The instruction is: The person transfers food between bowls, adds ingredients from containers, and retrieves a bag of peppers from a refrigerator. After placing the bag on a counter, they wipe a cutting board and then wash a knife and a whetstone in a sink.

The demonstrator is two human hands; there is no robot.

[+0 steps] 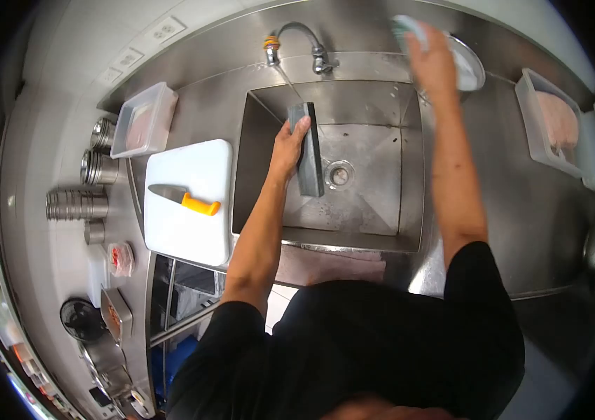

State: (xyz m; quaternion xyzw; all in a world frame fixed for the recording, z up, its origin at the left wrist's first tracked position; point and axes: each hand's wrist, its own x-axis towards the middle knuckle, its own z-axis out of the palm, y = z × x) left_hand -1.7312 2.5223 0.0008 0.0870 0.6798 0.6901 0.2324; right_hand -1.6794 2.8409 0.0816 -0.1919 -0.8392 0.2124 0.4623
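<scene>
My left hand (286, 150) is closed around a long grey whetstone (309, 164), held upright over the sink (374, 182). Water runs from the faucet (300, 29) down toward the stone's upper end. Up at the back right, my right hand (434, 61) is raised and smeared by motion. Its fingers are closed on a pale, greenish scrubbing sponge (409, 31). Directly beside that hand stands a round metal bowl (476, 66) with something white inside, partly hidden by the hand.
Left of the sink, a yellow-handled knife (199, 204) lies on a white cutting board (192, 157). Plastic tubs stand at the back left (144, 119) and far right (553, 122). Stacked metal containers (80, 205) line the left wall. A pinkish cloth (329, 264) hangs at the sink's front edge.
</scene>
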